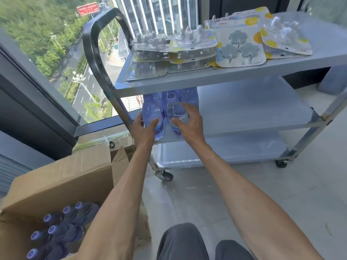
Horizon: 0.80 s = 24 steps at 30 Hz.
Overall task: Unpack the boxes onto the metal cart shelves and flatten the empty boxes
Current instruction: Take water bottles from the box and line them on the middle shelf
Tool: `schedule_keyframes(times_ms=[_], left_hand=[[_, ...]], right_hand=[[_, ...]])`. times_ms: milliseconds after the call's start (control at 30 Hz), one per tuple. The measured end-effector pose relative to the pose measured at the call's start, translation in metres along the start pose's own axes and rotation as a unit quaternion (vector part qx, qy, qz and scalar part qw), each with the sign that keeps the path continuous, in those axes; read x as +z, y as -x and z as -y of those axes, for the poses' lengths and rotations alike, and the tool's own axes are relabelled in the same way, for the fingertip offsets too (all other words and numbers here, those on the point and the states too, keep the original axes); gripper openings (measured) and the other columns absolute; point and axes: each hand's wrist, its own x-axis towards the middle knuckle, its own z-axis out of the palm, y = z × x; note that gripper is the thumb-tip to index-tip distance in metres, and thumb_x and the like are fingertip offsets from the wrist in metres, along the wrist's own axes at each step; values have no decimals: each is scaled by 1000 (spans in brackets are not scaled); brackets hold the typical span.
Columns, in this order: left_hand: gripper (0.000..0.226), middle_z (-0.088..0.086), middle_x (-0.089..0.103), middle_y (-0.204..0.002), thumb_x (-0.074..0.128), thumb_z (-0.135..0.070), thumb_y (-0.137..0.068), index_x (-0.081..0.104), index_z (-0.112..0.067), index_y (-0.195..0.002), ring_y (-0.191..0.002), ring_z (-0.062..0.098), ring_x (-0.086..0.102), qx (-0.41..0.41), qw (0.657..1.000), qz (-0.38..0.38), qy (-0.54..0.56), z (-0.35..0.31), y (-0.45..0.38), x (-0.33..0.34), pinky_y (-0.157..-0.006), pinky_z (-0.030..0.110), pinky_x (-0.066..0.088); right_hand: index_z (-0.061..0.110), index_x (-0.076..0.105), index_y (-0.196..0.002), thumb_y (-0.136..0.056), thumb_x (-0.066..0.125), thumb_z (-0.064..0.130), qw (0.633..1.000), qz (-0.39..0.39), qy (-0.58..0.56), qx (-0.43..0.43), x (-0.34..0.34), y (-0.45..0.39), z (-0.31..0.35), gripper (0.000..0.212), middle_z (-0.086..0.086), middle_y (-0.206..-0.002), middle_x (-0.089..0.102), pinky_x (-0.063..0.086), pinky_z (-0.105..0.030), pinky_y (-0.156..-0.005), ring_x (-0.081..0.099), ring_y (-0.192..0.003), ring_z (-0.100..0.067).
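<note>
- Left hand (143, 126) grips one clear blue-labelled plastic water bottle (152, 117); right hand (187, 121) grips another (176, 114).
- Both bottles stand on the metal cart's middle shelf (253, 113).
- Seat bases flat, tight against neighbours, before releasing.

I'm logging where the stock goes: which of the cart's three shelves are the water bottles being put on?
The middle shelf: both hands hold bottles standing at its left end. The top shelf carries only hook packs, and the bottom shelf shows nothing.
</note>
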Motion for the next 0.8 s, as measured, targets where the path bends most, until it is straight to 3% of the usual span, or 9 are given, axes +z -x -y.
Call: schedule_keyframes(times_ms=[100, 233, 333, 467, 600, 800], left_hand=[[42, -2, 70, -116, 75, -18, -85, 65, -16, -126, -104, 14, 65, -4, 1000, 5, 16, 9, -4, -5, -94, 37, 55], [47, -3, 69, -118, 76, -19, -84, 62, -18, -129, -105, 10, 65, 7, 999, 20, 25, 20, -6, -10, -91, 32, 56], [62, -11, 67, -115, 77, -29, -80, 52, -27, -136, -104, 13, 65, 32, 998, 41, -39, 27, -4, -11, -84, 28, 53], [76, -4, 69, -112, 75, -41, -82, 36, -38, -147, -98, 20, 66, -2, 988, 34, -151, 38, 3, -11, -77, 31, 51], [71, -3, 69, -106, 77, -28, -82, 41, -30, -144, -96, 17, 66, 20, 990, 65, -123, 38, 5, -3, -72, 24, 45], [72, 4, 69, -116, 78, -30, -82, 41, -25, -144, -102, 22, 66, 17, 988, 58, -139, 34, 0, 3, -77, 27, 47]], right_hand=[[5, 52, -140, -83, 78, 12, 1000, 1, 7, 11, 16, -5, -1, 63, -10, -143, 53, 36, -40, -113, 46, -134, -24], [5, 47, -144, -86, 75, 10, 999, -15, -21, 28, 27, -5, -4, 64, -9, -146, 50, 34, -38, -116, 44, -137, -21], [4, 45, -146, -88, 73, 9, 998, -29, -41, 34, 30, -6, -6, 65, -8, -147, 49, 34, -38, -116, 43, -138, -19], [17, 41, -149, -85, 76, 20, 999, 6, 43, 15, 29, -6, -16, 74, -5, -141, 53, 42, -37, -108, 48, -132, -21], [24, 43, -146, -84, 73, 18, 999, 0, 51, 5, 26, 0, -24, 69, 8, -135, 57, 47, -27, -98, 54, -121, -12], [22, 49, -140, -82, 76, 18, 997, -8, 65, 46, 24, -5, -24, 64, 2, -128, 62, 50, -33, -98, 59, -115, -17]])
